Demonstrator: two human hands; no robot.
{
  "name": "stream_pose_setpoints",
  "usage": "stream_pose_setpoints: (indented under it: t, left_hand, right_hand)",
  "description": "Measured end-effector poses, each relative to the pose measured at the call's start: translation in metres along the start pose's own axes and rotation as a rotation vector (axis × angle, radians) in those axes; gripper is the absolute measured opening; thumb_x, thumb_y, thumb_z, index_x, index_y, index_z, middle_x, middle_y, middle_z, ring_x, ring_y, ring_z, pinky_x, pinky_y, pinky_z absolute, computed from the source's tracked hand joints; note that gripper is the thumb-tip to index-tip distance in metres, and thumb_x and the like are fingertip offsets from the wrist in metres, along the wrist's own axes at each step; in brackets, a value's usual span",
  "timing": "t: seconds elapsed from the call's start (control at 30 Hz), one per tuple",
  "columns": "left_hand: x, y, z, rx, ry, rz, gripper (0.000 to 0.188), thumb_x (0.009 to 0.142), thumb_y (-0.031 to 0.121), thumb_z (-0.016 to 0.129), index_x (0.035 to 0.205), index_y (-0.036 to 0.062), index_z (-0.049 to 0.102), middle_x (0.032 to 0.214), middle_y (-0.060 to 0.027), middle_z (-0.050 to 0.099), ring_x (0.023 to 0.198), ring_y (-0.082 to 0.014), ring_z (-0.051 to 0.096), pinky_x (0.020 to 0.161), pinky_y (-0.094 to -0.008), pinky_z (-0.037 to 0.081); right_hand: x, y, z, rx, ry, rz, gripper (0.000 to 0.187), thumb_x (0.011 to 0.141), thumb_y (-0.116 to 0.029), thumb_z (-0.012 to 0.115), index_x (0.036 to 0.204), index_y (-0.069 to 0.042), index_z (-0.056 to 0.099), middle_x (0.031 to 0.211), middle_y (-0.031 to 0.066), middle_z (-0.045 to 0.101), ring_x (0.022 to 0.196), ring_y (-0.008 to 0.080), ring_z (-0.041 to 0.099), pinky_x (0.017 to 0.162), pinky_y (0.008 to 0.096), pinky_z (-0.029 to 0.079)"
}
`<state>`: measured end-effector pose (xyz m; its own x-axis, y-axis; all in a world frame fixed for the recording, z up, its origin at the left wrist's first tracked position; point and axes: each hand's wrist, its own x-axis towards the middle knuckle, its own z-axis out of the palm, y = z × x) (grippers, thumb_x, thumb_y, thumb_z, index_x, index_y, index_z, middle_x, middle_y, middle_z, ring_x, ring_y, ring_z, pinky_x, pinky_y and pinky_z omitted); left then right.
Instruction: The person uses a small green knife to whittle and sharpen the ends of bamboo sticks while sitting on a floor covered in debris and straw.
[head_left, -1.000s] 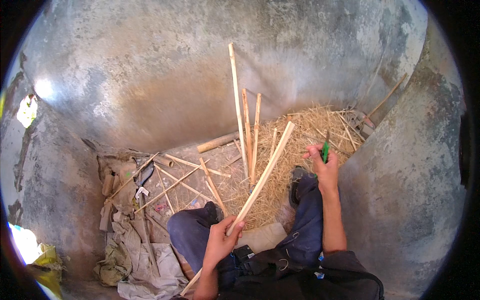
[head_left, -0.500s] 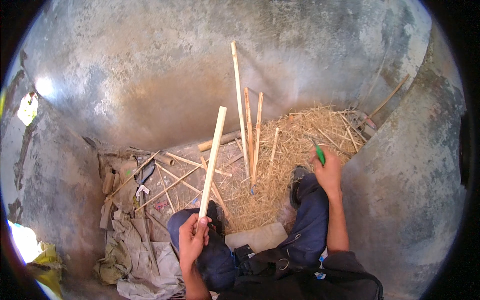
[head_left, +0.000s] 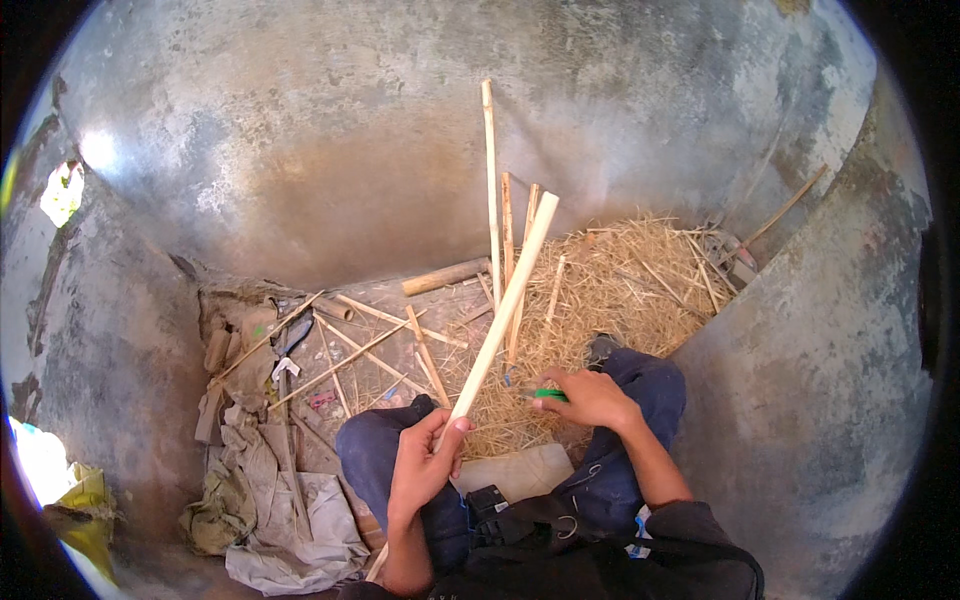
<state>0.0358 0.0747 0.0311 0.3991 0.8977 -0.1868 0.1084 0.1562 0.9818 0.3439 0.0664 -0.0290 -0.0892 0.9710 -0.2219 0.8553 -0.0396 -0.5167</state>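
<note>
I am looking down from my head camera at my own lap, seated on a grey concrete floor with my knees in dark blue trousers. My left hand has its fingers curled tightly around the lower part of a long pale bamboo stick, which rises at a slant, up and to the right, from my left knee, its squared top end reaching the near edge of the straw pile. My right hand rests on my right knee, just right of the stick, fingers closed around a small green-handled tool whose tip points left toward the stick; I cannot tell whether the tip touches it. The straw pile lies just behind the stick, spreading right toward a concrete wall. Several thinner bamboo sticks stand or lean just left of the pile, behind the held stick. More thin splints lie scattered flat on the floor to the left of the held stick. Further left of it, crumpled grey cloth is heaped beside my left knee.
</note>
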Motion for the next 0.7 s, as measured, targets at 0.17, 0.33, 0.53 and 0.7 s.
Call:
stream_pose_setpoints:
  t: [0.17,0.33,0.53,0.7]
  left_hand:
    - [0.002,0.000,0.005,0.053,-0.001,0.017,0.022,0.111,0.020,0.065,0.106,0.0002,0.073,0.065,0.0069,0.053,0.056,-0.0013,0.046,0.051,-0.0245,0.035]
    - [0.003,0.006,0.013,0.079,-0.021,0.037,0.021,0.111,0.019,0.065,0.106,0.0007,0.073,0.065,0.0066,0.054,0.058,-0.0011,0.047,0.051,-0.0246,0.035]
    - [0.005,0.004,0.016,0.100,-0.024,0.028,0.021,0.111,0.020,0.065,0.107,0.0011,0.073,0.065,0.0063,0.055,0.058,-0.0013,0.047,0.051,-0.0245,0.035]
    - [0.004,0.001,0.015,0.086,-0.019,0.037,0.021,0.111,0.021,0.065,0.107,0.0008,0.073,0.065,0.0059,0.055,0.057,-0.0015,0.047,0.051,-0.0245,0.036]
  right_hand:
    - [-0.008,0.000,-0.021,-0.069,0.158,0.081,0.052,0.095,-0.045,0.078,0.132,-0.012,0.061,0.093,0.0179,0.075,0.090,0.0448,0.073,0.079,0.0535,0.054]
    - [-0.018,0.008,-0.029,0.055,0.280,0.080,0.045,0.094,-0.031,0.080,0.131,-0.012,0.061,0.111,0.0238,0.073,0.107,0.0459,0.071,0.086,0.0547,0.055]
    - [-0.020,0.020,-0.027,-0.074,0.227,0.021,0.064,0.095,-0.028,0.079,0.154,-0.020,0.055,0.107,0.0201,0.072,0.102,0.0447,0.070,0.085,0.0539,0.053]
    - [-0.022,0.008,-0.034,-0.021,0.149,0.110,0.055,0.102,-0.036,0.072,0.153,-0.019,0.059,0.102,0.0243,0.075,0.099,0.0471,0.072,0.086,0.0584,0.055]
